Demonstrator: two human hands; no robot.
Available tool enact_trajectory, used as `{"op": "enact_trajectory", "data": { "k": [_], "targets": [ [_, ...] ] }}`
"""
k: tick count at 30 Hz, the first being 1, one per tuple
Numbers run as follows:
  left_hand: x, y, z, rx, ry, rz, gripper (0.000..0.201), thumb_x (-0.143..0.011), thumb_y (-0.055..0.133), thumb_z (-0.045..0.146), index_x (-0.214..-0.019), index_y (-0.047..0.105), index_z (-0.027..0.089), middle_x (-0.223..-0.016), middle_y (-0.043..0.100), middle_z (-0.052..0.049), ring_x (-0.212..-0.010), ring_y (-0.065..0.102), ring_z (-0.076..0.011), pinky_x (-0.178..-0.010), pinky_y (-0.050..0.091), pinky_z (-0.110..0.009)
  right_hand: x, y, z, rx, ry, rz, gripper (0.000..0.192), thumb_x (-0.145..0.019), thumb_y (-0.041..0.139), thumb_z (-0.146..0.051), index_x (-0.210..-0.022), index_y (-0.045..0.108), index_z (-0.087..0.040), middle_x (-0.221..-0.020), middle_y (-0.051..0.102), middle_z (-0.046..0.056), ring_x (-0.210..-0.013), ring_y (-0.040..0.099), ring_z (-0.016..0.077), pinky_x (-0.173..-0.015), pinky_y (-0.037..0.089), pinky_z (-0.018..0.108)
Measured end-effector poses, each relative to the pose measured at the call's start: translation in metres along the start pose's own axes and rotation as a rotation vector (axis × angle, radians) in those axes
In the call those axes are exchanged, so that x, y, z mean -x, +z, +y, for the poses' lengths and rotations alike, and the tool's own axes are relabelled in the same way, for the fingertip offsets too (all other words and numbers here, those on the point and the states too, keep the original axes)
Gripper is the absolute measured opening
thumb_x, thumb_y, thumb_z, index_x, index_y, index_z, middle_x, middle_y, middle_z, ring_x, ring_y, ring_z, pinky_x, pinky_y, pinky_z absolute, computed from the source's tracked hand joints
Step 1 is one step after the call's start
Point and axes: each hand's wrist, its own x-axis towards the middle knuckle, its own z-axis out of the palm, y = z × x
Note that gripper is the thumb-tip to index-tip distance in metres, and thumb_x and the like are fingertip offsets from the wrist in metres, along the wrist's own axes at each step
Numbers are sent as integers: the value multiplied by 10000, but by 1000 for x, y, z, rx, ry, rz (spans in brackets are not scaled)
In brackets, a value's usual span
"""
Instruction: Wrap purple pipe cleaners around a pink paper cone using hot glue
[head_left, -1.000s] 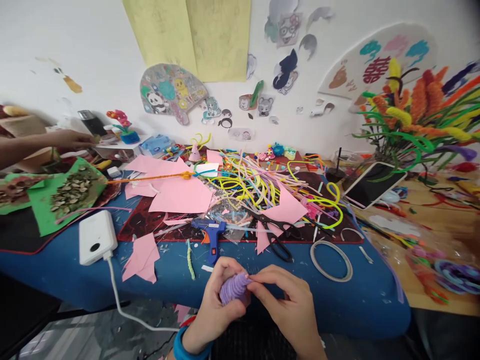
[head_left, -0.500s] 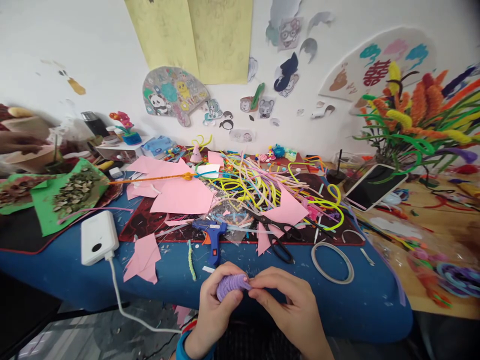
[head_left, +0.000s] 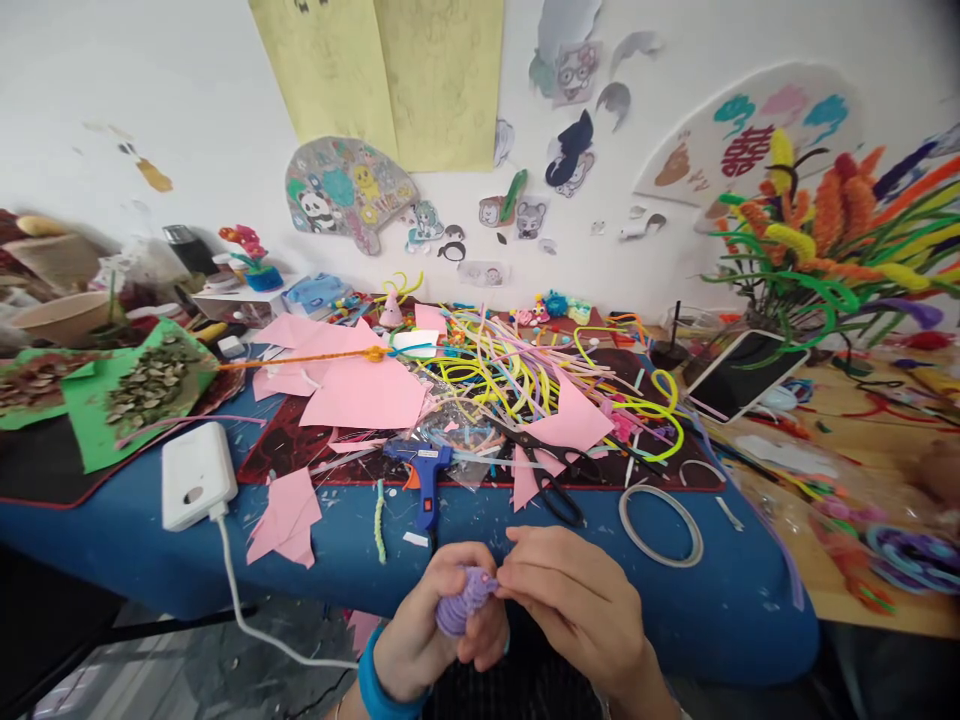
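coil of fuzzy purple strand (head_left: 452, 612) sat in the left hand (head_left: 424, 622), low in the middle of the view, before the near edge of the blue-covered counter (head_left: 727, 625). the left fingers were curled round it, and a bright blue band (head_left: 375, 692) circled that wrist. the right hand (head_left: 574, 597) was close beside, thumb and fingertips pinched at the coil's narrow end; whether the two hands touched each other, i couldn't tell. just beyond them lay a blue glue gun (head_left: 428, 482), with a short pale green twisted piece (head_left: 380, 525) to its left and black scissors (head_left: 541, 450) to its right. farther back, pink sheets (head_left: 364, 390) lay beside a tangled heap of yellow and pink stems (head_left: 517, 365). a white device (head_left: 196, 470) with a cable lay at the left.
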Motion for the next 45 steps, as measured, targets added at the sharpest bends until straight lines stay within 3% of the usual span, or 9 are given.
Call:
{"op": "enact_trajectory", "data": {
  "k": [3, 7, 13, 20, 27, 34, 40, 43, 45],
  "targets": [
    [1, -5, -1, 59, -53, -67, 247, -988, 523, 353, -942, 636, 139, -502, 456, 83, -282, 274, -37, -357, 380, -151, -1, 1, -1, 22, 12, 20, 142, -1008, 585, -105, -978, 708, -170, -806, 774, 39, -776, 741, 162, -865, 661, 330],
    [0, -2, 3, -39, -2, -125, 291, -914, 721, 387, -1117, 605, 214, -568, 563, 81, -330, 402, -46, -411, 439, -152, -5, 2, -6, 50, 54, 52, 114, -992, 622, -120, -925, 704, -164, -775, 770, 47, -754, 748, 174, -800, 661, 302],
    [2, 9, 16, -620, 189, 243, 304, -793, 848, 444, -878, 759, 166, -902, 689, -43, -829, 649, -154, -755, 515, -226, -5, -1, -10, 84, 63, 73, 121, -993, 619, -117, -917, 703, -159, -779, 772, 51, -761, 750, 167, -829, 644, 278],
    [11, 6, 6, -726, 427, 306, 182, -944, 693, 377, -1045, 744, 235, -878, 674, -19, -616, 647, -111, -566, 521, -204, -7, -1, -13, -12, 110, 29, 151, -1025, 585, -155, -956, 720, -153, -801, 775, 58, -768, 749, 154, -847, 639, 257],
    [5, 6, 2, -271, 229, 122, 214, -933, 695, 390, -942, 728, 179, -714, 621, 13, -424, 454, -25, -395, 417, -109, -8, -2, -9, -69, 92, 9, 121, -1011, 617, -164, -945, 717, -172, -786, 781, 39, -750, 740, 154, -844, 649, 270],
    [-4, -7, 13, 215, -379, -159, 217, -939, 541, 290, -848, 644, 122, -511, 468, 51, -273, 252, -38, -225, 257, -114, -10, 2, -4, -129, 30, -26, 188, -1038, 559, -183, -939, 718, -189, -791, 766, 37, -746, 719, 155, -841, 662, 312],
    [4, -6, 22, 158, -267, -161, 371, -900, 691, 474, -1111, 625, 176, -758, 612, 15, -329, 363, -6, -301, 344, -101, -12, -2, -11, -5, 93, 24, 125, -994, 615, -153, -914, 706, -182, -775, 756, 41, -724, 725, 165, -800, 657, 305],
    [13, -2, 26, -61, -211, -188, 677, -713, 894, 494, -1251, 562, 253, -987, 656, -33, -414, 526, -15, -341, 392, -102, -13, -5, -16, 59, 92, 53, 134, -988, 609, -134, -902, 699, -183, -747, 747, 41, -711, 742, 171, -786, 650, 291],
    [17, 3, 27, -258, -124, -84, 730, -704, 922, 429, -1302, 519, 315, -1089, 635, -37, -490, 604, -27, -387, 417, -94, -14, -6, -19, 77, 87, 56, 136, -984, 608, -119, -897, 692, -182, -729, 742, 37, -700, 747, 169, -787, 645, 283]
  ]
}}
